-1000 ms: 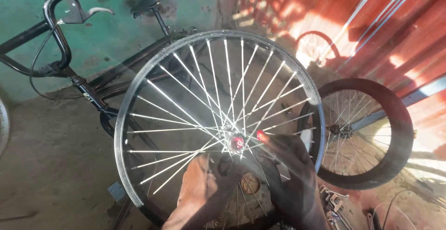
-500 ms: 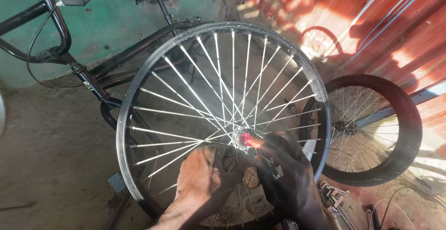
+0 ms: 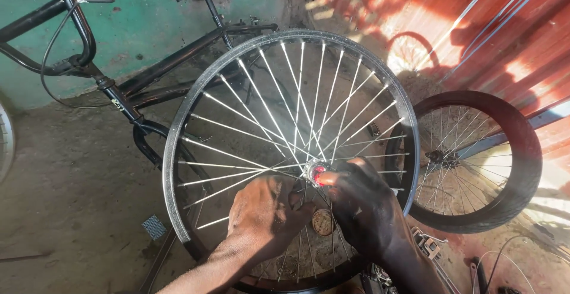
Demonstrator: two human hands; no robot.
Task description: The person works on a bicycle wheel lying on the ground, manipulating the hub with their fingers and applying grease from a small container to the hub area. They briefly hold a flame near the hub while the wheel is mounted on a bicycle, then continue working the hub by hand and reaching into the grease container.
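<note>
A bare spoked wheel rim stands upright in front of the person, its hub near the centre. Both hands meet at that hub: the left hand grips the spokes just below-left of it, the right hand pinches it from the right. Behind the rim leans a black bicycle; right of the rim stands 1 tyred wheel.

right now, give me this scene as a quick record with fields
left hand: on the spokes just below the hub
right hand: fingertips at the hub
held item: bare silver spoked bicycle wheel rim, upright
hub: metal, red at centre
behind: black bicycle frame against green wall
right side: black-tyred spoked wheel leaning by red metal sheeting
floor: bare concrete
</note>
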